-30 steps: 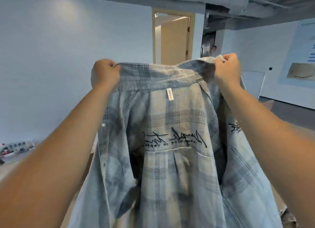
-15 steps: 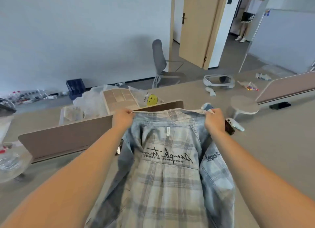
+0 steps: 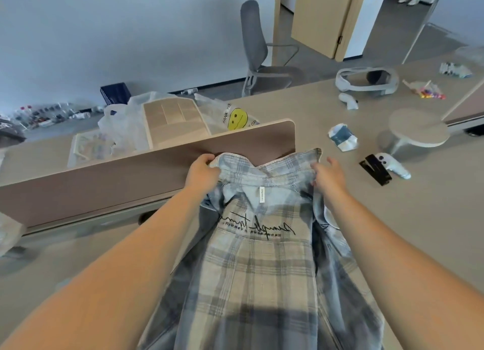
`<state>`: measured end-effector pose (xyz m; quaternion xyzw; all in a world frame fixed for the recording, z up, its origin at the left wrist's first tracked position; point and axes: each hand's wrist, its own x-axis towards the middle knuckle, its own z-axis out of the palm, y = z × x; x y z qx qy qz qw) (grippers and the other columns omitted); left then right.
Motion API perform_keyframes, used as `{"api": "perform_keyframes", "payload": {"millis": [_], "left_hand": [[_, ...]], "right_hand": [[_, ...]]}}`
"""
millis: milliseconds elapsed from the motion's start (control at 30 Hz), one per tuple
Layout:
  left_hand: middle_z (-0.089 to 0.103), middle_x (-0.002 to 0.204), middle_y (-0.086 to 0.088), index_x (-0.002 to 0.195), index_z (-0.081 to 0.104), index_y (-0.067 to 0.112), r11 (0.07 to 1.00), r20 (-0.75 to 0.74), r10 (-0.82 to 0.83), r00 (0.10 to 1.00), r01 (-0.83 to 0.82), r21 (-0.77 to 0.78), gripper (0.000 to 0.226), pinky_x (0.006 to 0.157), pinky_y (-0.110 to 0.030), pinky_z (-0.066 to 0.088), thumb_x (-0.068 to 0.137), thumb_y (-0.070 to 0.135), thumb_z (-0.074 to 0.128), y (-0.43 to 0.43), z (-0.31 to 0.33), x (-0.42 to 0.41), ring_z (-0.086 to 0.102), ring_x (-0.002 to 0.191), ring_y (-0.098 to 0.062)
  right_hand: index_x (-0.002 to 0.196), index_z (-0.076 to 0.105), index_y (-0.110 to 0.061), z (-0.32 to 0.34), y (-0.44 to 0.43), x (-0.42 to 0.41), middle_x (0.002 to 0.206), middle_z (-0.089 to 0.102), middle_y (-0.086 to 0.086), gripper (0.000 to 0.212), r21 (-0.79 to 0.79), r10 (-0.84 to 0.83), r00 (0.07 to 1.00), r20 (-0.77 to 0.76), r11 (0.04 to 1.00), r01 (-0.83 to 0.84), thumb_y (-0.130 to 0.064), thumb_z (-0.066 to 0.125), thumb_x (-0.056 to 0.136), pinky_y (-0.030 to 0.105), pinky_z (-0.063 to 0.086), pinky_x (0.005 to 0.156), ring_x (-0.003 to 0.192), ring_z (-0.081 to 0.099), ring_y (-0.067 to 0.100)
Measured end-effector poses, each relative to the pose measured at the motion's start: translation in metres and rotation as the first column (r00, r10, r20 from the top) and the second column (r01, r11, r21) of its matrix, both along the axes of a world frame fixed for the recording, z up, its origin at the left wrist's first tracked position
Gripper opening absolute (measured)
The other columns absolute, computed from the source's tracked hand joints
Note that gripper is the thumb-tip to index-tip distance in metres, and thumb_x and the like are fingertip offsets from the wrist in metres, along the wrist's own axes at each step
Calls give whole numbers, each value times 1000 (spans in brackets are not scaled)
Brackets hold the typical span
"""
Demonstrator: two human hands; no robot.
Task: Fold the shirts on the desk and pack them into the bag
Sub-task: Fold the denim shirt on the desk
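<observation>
Plaid shirt (image 3: 262, 271) lies on desk (image 3: 408, 226), left hand (image 3: 203, 174) gripping its collar

A person's left hand (image 3: 203, 174) grips one collar end of a plaid shirt (image 3: 262, 271) lying on the worktop (image 3: 419, 218), the right hand (image 3: 331, 178) at the other.
</observation>
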<state>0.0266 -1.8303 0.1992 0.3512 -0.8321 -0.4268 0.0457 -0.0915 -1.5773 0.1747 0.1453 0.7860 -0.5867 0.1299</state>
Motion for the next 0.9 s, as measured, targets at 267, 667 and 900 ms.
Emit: {"api": "perform_keyframes", "payload": {"millis": [267, 667, 900], "left_hand": [[53, 138, -2, 145, 42, 18, 985, -21, -102, 995, 104, 140, 47, 53, -16, 40, 99, 19, 54, 19, -7, 73, 53, 55, 4], [64, 86, -17, 79, 56, 18, 934, 142, -220, 965, 166, 317, 16, 91, -52, 52, 92, 11, 49, -76, -71, 246, 68, 86, -31], [65, 108, -6, 99, 62, 25, 887, 162, -192, 968, 100, 452, 17, 72, -38, 50, 95, 13, 50, -123, -140, 316, 67, 79, -22]], "right_hand": [[132, 55, -17, -6, 1, 84, 100, 72, -2, 36, 27, 132, 991, -20, 991, -131, -14, 59, 96, 45, 61, 81, 89, 73, 20], [109, 67, -15, -55, -81, 293, 92, 73, 0, 17, 190, 216, 974, 75, 955, -226, -19, 52, 102, 43, 59, 80, 85, 71, 22], [121, 68, -22, -119, -165, 370, 114, 67, -8, 26, 234, 377, 917, 133, 887, -399, -28, 56, 98, 30, 48, 86, 103, 62, 13]]}}
